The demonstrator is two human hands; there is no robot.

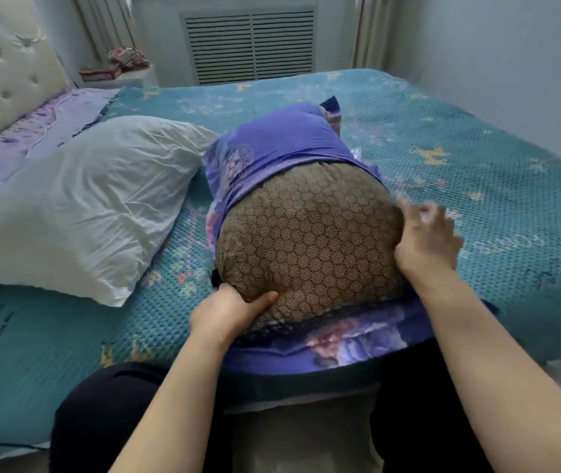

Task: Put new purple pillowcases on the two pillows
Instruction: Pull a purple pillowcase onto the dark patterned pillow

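A brown pillow with a black honeycomb pattern [309, 244] lies in the middle of the bed, its far half inside a purple floral pillowcase [272, 148]. The pillowcase's lower layer spreads out under the near end of the pillow. My left hand [231, 312] grips the pillow's near left corner, thumb on top. My right hand [425, 237] is blurred at the pillow's right side, fingers spread against it. A second pillow in plain white [77, 203] lies to the left, with no purple case on it.
The bed has a teal textured cover [477, 172] and a lilac sheet [16, 141] by the tufted headboard [2, 59]. Folded cloth [118, 63] sits on a ledge beyond the bed. A wall runs along the right side.
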